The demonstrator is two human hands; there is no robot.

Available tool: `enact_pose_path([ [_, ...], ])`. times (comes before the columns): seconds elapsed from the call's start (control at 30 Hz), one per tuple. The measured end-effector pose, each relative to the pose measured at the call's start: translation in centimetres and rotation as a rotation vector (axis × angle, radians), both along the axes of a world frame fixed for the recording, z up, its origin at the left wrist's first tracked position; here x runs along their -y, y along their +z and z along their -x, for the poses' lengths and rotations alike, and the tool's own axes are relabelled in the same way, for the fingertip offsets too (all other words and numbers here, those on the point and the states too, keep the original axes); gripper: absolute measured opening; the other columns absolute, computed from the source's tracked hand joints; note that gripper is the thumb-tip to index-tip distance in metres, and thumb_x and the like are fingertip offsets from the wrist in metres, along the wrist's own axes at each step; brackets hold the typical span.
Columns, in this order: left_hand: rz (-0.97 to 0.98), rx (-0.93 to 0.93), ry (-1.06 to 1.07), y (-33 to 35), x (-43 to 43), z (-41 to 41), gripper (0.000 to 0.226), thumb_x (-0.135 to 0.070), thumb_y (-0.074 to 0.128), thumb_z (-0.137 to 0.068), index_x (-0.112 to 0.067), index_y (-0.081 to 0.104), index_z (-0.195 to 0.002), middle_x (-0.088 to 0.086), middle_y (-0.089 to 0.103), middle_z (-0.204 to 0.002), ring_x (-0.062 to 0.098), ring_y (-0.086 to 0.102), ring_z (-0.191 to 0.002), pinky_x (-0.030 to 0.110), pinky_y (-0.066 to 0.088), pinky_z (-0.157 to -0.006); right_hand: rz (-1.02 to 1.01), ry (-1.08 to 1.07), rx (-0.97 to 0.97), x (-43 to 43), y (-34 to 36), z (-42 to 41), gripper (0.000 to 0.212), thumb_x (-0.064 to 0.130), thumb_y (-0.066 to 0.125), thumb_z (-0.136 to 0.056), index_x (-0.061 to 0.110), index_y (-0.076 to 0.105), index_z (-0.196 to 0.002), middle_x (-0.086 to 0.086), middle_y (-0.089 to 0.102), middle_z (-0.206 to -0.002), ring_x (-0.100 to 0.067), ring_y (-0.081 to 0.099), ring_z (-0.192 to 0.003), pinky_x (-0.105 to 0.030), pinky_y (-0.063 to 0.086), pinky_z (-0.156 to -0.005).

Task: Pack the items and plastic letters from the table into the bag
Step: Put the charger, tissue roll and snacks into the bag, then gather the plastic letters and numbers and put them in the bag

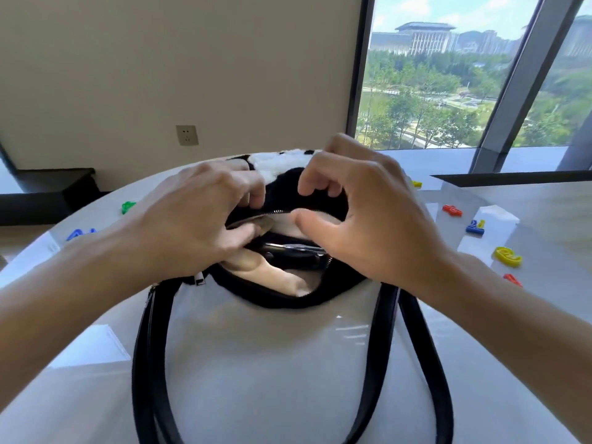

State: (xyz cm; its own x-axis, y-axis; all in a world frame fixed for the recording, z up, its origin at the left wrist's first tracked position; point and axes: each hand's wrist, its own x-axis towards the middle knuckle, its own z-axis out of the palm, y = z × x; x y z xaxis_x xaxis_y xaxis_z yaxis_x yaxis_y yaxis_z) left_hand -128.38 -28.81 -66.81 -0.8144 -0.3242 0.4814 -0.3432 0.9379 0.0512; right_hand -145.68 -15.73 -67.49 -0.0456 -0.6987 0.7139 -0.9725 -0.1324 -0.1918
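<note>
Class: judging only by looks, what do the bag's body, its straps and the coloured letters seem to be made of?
Bag: fuzzy black-and-white plush, matte, pile visible. Straps: smooth black, slight sheen, probably faux leather. Yellow letter, like the others: glossy moulded plastic, bright solid colour.

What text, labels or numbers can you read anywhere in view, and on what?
No printed text, brand or label is readable.
"A": the blue plastic letter at the table's left, partly cut off.
"4", probably: the red piece on the right.
The other coloured pieces: too small or angled to read.
The bag: no legible label.
</note>
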Motion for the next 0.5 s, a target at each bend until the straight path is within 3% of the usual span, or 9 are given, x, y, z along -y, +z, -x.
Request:
enact_pose_path([
  [0.13,-0.066,0.038,-0.021,0.0,0.5,1.1,0.016,-0.033,0.058,-0.080,-0.027,0.044,-0.074,-0.010,0.049,-0.065,0.006,0.047,-0.062,0.032,0.034,-0.054,-0.198,-0.196,-0.167,0.5,-0.7,2.1,0.045,0.040,0.078,-0.069,0.023,0.051,-0.101,0.006,0.049,-0.101,-0.017,0.050,-0.094,-0.032,0.038,-0.072],
  [0.2,-0.135,0.059,-0.009,0.3,0.7,1.2,0.019,-0.034,0.056,-0.083,-0.027,0.041,-0.073,-0.011,0.047,-0.065,0.007,0.046,-0.062,0.032,0.033,-0.053,-0.300,-0.240,-0.155,0.9,-1.0,3.2,0.041,0.029,0.077,-0.073,0.021,0.051,-0.104,0.004,0.050,-0.101,-0.022,0.052,-0.094,-0.035,0.040,-0.072],
  [0.33,-0.290,0.121,0.020,2.0,1.2,0.9,0.020,-0.029,0.060,-0.089,-0.026,0.044,-0.077,-0.011,0.048,-0.068,0.013,0.048,-0.065,0.037,0.039,-0.058,-0.428,-0.293,-0.077,0.4,0.9,4.3,0.030,0.006,0.067,-0.076,0.018,0.054,-0.101,0.002,0.056,-0.092,-0.027,0.056,-0.082,-0.034,0.038,-0.058],
  [0.5,-0.376,0.317,0.073,4.2,0.5,1.0,0.015,-0.033,0.061,-0.091,-0.021,0.052,-0.088,-0.008,0.050,-0.086,0.020,0.051,-0.083,0.035,0.038,-0.071,-0.617,-0.252,0.030,-0.4,4.1,4.6,0.031,0.008,0.062,-0.079,0.018,0.057,-0.107,0.001,0.059,-0.097,-0.027,0.059,-0.086,-0.034,0.041,-0.059],
])
